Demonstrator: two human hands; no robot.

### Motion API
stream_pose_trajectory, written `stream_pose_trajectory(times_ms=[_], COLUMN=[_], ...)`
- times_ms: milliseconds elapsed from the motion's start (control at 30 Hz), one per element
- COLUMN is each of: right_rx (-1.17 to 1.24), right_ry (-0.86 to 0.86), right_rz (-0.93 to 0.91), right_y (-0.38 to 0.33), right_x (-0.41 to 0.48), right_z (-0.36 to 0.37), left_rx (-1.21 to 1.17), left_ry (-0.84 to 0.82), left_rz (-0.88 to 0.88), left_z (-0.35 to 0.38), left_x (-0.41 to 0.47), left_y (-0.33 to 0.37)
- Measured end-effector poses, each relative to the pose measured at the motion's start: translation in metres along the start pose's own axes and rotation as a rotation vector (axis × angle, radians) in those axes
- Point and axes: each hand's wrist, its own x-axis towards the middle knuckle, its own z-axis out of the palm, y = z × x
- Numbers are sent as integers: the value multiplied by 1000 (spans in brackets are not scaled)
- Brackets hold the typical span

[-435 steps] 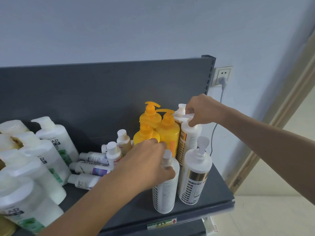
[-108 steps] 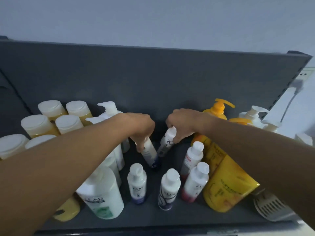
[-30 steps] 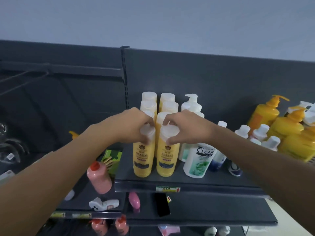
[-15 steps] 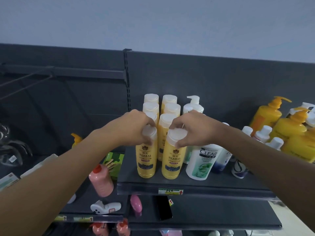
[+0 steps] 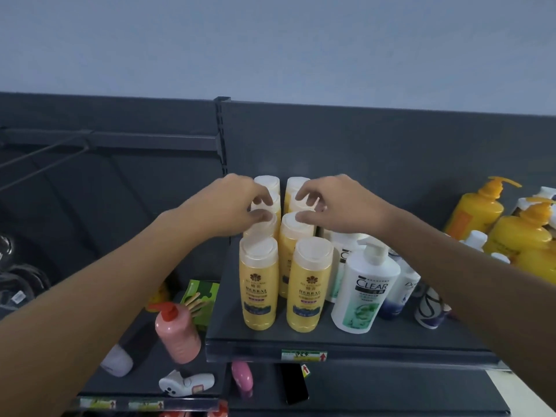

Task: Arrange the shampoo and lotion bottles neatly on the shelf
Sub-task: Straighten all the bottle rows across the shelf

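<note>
Yellow Herbal bottles with white caps stand in two columns on the dark shelf (image 5: 391, 352). The front pair, left (image 5: 258, 284) and right (image 5: 311, 288), stands free near the shelf's front edge. My left hand (image 5: 234, 203) reaches over the left column and pinches the cap of a yellow bottle (image 5: 262, 202) further back. My right hand (image 5: 340, 206) does the same on a cap (image 5: 302, 206) in the right column. A white CLEAR pump bottle (image 5: 365, 288) stands just right of the yellow ones, under my right forearm.
Small white bottles (image 5: 403, 291) and orange-yellow pump bottles (image 5: 478, 209) fill the shelf's right part. On the lower left shelf are a pink pump bottle (image 5: 177, 335) and a white controller (image 5: 186, 383). A pink item (image 5: 242, 376) and a black phone (image 5: 293, 383) lie below.
Both hands have let go of the two front yellow bottles and moved back to caps deeper in the columns. The front pair now stands side by side.
</note>
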Motion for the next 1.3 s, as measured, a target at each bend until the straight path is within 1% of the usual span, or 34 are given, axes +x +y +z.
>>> stream_pose_trajectory(times_ms=[133,200,333,667,900,1167,1300], right_rx=[-27,-47,-30,-69,-96,-35,-41], right_ry=[-166,-207,-194,-182,-160,-160,-188], right_rz=[-32,-45,-38,26,-1,-6,-11], right_y=[2,2,7,24,25,23,21], right_x=[21,27,31,33,32,27,30], right_z=[14,21,23,23,24,20,20], left_rx=[2,-13,-81,-151,-121,-81,-75], left_ry=[-169,-213,-192,-151,-188,-223,-227], left_rz=[2,-7,-37,-29,-30,-30,-35], left_z=[7,14,25,26,24,19,18], left_x=[23,29,36,39,40,39,40], left_y=[-12,-14,-16,-11,-7,-5,-4])
